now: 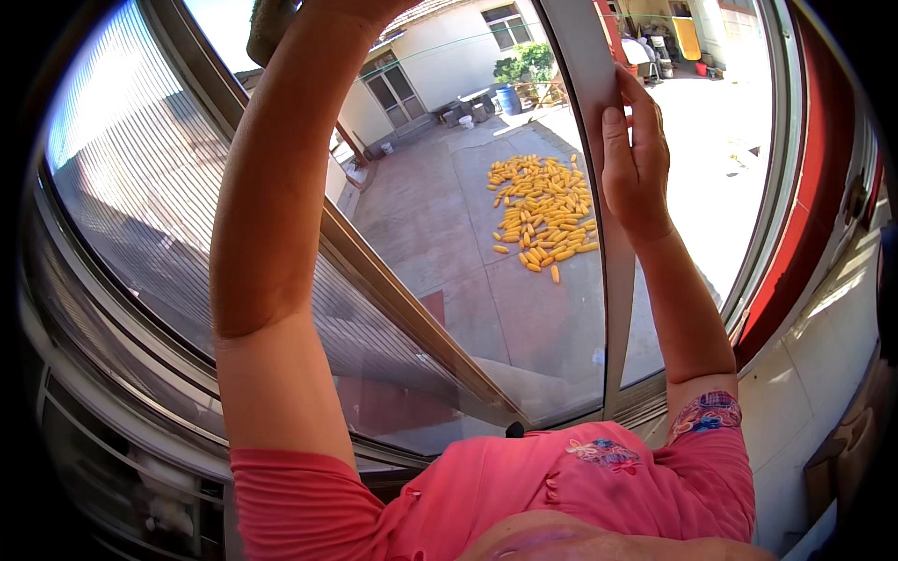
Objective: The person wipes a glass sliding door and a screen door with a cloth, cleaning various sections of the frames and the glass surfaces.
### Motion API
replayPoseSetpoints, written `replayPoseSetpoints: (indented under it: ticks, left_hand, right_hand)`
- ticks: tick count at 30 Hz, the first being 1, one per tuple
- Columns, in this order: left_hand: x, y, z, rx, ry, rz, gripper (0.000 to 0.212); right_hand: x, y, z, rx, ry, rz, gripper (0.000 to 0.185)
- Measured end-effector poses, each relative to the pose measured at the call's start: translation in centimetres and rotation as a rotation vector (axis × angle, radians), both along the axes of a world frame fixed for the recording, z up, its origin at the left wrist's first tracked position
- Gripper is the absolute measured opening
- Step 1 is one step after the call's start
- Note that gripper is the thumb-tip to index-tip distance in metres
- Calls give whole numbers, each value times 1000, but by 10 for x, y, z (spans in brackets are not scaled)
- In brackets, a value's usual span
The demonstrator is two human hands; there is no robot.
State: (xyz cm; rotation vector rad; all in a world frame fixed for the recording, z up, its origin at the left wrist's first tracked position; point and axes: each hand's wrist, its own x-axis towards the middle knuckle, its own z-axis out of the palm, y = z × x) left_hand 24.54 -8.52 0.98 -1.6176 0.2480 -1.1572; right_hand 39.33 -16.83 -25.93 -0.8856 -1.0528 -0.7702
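My right hand [637, 158] holds the upright metal stile [617, 280] of a glazed window sash, its thumb and fingers against the stile's edge. My left arm reaches up past the top edge of the view. Only the base of my left hand [375, 8] shows there, and its fingers are cut off. A dark olive-brown thing, perhaps a cloth [269, 31], appears beside the left forearm; whether the hand holds it cannot be seen. Between my arms is the clear window pane [449, 379]. A slanting metal frame bar [421, 308] passes behind my left arm.
A ribbed translucent panel [140, 182] stands at the left. Beyond the glass, many yellow corn cobs [544, 203] lie on a concrete yard [414, 203]. A blue barrel [508, 100] stands by a white building [442, 66]. A red frame edge [786, 245] borders the right side.
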Motion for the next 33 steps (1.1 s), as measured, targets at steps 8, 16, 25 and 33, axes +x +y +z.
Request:
replayPoseSetpoints:
  ticks: [8,16,25,33]
  left_hand:
    - [-12,-26,-249,-441,110,68,57]
    - [-53,-39,-350,-680,122,-3,50]
    - [-1,-9,-97,-184,-287,6,49]
    - [3,-19,-215,-413,-143,54,48]
  right_hand:
    - [4,-6,-67,39,278,268,29]
    - [-8,-28,-110,-158,336,100,30]
    - [-10,-18,-126,-140,254,34,37]
    - [-11,-21,-133,-129,208,-6,36]
